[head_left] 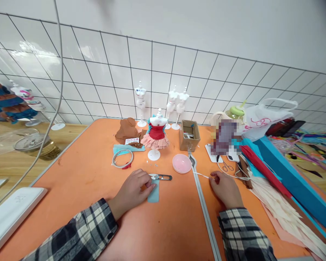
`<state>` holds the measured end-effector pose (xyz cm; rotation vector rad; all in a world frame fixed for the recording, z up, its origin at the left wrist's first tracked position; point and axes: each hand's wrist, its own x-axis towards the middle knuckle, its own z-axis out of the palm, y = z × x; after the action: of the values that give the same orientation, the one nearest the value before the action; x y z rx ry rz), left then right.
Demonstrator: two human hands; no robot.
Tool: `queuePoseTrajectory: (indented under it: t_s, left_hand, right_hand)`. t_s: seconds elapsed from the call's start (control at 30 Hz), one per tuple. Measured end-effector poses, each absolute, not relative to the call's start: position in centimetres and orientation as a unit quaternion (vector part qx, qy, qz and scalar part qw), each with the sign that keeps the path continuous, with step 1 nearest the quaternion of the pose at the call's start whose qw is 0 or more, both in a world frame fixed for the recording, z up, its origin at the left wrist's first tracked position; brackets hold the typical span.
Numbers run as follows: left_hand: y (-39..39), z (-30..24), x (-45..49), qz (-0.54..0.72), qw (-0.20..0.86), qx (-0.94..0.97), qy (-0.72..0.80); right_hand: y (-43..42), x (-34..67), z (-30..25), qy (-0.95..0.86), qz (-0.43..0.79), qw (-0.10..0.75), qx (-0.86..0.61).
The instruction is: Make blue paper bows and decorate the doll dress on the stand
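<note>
Left hand [134, 187] is the one to look at. It's low on the orange table [163, 235], fingertips on the upper part of a blue strip [153, 195], which lies flat with its long side running away from the wearer. The snips [164, 177] are crosswise just past the strip: handle end off to the right, blade end back toward the left knuckles. So from the left grip the strip is right there at the fingertips and the snips sit just beyond and to the right. Left hand's clearly nearer to both, right's well apart.

Pose: left forearm comes in from the lower left, palm down, fingers bent, thumb near the index tip. Is that grip pinching the strip or only pressing on it? Honestly can't tell from this angle.

Right hand [225, 188] is past the metal rail [203, 206], forearm up from the lower right, palm down, fingers curled in. A white cord [201, 174] runs to its fingertips from near the pink bowl [182, 160]; can't tell if that grip is pinching it or just touching.

Dress form [157, 133] in red and pink stands upright beyond the snips.
</note>
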<state>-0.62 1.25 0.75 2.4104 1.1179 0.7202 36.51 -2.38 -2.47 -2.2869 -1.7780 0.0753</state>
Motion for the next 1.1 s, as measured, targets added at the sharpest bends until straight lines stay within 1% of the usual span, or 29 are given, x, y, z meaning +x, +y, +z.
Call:
queuePoseTrajectory:
  t_s: [0.13,0.27,0.4,0.47,0.5,0.6,0.73,0.8,0.9,1.03,1.1]
  left_hand:
    - [1.2,0.7,-0.6,0.254,0.191,0.864,0.392]
    - [1.4,0.6,-0.6,0.247,0.182,0.872,0.381]
    - [1.3,1.0,-0.9,0.249,0.173,0.889,0.343]
    - [0.7,1.6,-0.7,0.273,0.163,0.901,0.297]
    - [0.2,2.0,-0.4,0.29,0.15,0.906,0.27]
    - [-1.8,3.1,1.2,0.338,0.076,0.91,0.227]
    - [-4.2,3.6,3.8,0.292,0.008,0.905,0.309]
    - [-4.5,3.5,4.5,0.268,0.011,0.9,0.344]
    - [-4.2,3.3,4.5,0.264,0.03,0.895,0.359]
    - [-3.6,3.5,3.8,0.277,0.065,0.883,0.372]
    - [-3.5,3.5,3.6,0.273,0.087,0.88,0.379]
  right_hand:
    - [-2.4,36.7,-2.6,-0.613,0.006,0.096,-0.784]
    - [-2.6,36.9,-2.6,-0.638,0.019,0.104,-0.763]
    - [-3.9,36.3,-0.7,-0.645,0.01,0.115,-0.755]
    - [-5.0,35.2,0.9,-0.655,0.056,0.131,-0.742]
    - [-5.6,34.4,1.8,-0.662,0.104,0.142,-0.729]
    - [-6.7,31.1,3.7,-0.704,0.226,0.162,-0.654]
    - [-6.3,26.6,4.2,-0.762,0.255,0.185,-0.566]
    - [-5.7,25.0,4.1,-0.782,0.23,0.19,-0.548]
    - [-5.0,23.5,4.1,-0.797,0.2,0.192,-0.537]
    - [-4.8,22.6,3.9,-0.763,0.232,0.227,-0.559]
    - [-4.8,22.5,3.7,-0.759,0.228,0.24,-0.561]
